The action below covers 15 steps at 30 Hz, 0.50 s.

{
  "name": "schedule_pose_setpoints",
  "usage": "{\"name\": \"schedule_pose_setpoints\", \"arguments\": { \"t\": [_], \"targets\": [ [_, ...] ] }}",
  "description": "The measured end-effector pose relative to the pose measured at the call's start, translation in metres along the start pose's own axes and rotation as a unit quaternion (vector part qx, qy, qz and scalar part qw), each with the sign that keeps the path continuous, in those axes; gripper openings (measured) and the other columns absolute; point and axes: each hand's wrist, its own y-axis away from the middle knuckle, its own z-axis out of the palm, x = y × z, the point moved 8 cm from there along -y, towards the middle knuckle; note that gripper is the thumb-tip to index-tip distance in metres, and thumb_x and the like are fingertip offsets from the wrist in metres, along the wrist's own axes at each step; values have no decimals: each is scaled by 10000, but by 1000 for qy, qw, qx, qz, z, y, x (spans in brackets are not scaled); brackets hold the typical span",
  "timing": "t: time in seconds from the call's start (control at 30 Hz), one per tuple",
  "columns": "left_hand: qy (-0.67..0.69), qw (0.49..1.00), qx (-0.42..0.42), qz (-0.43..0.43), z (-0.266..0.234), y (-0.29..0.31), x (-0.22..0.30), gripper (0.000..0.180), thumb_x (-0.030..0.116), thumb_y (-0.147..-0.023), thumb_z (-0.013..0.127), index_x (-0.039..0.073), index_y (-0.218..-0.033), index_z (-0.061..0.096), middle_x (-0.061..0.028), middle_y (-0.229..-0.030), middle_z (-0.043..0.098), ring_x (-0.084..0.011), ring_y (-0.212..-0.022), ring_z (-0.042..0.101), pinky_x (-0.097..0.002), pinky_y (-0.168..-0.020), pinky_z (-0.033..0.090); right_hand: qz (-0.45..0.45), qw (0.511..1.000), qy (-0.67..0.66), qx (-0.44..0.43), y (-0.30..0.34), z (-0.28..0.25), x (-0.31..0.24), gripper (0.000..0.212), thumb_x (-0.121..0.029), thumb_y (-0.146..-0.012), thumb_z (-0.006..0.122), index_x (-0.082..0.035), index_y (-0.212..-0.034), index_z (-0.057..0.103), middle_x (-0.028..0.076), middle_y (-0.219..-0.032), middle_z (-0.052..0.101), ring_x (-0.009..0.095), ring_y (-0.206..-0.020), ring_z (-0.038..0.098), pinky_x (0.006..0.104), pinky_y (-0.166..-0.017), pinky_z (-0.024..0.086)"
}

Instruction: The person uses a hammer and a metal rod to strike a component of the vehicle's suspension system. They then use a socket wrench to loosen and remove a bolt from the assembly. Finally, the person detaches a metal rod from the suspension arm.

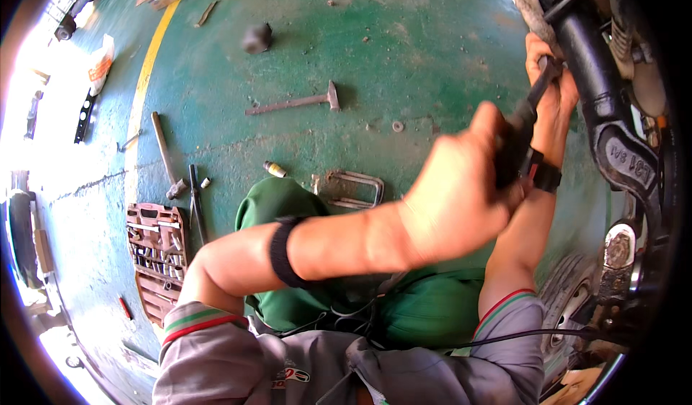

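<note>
My left hand [461,188] reaches across to the right, its fingers closed round the handle of a dark long-handled tool [533,106]. The tool's kind does not show clearly; its narrow head points up and away. My right hand [561,95] is beyond it, behind the tool's head, with bent fingers near the lower end of a pale, worn rod or hose [526,5]. What the right fingers grip is partly hidden. Close beside that hand runs a thick black vehicle bar [591,66] with a cast joint [628,158] at its lower end.
On the green floor lie a hammer [292,105], a C-clamp [378,188], a socket [274,168] and a washer [397,126]. Leftward are a long-handled hammer [163,145], a black bar [196,203] and an opened socket set case [148,289]. A tyre [566,282] stands low right.
</note>
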Motion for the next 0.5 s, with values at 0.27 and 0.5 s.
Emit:
{"name": "schedule_pose_setpoints", "arguments": {
  "t": [0.27, 0.5],
  "targets": [
    [5, 993, 80, -84, -117, -129, -29, 266, 149, -909, 665, -76, -1049, 643, -115, -870, 709, -191, -665, 660, -329, -619, 539, -250, 957, 99, 106, 3, 0, -7, 336, -150, -896, 667, 5, -1192, 637, 129, -1271, 630, 297, -1159, 555, 519, -964, 402],
    [-193, 981, -12, -1, -33, -32, 3, 328, 218, -854, 743, -73, -976, 652, -188, -708, 666, -252, -622, 679, -369, -585, 541, -248, 957, 139, 55, 10, -5, -34, 336, -139, -903, 646, 25, -1193, 604, 128, -1258, 604, 252, -1065, 559, 415, -854, 468]
  ]
}}
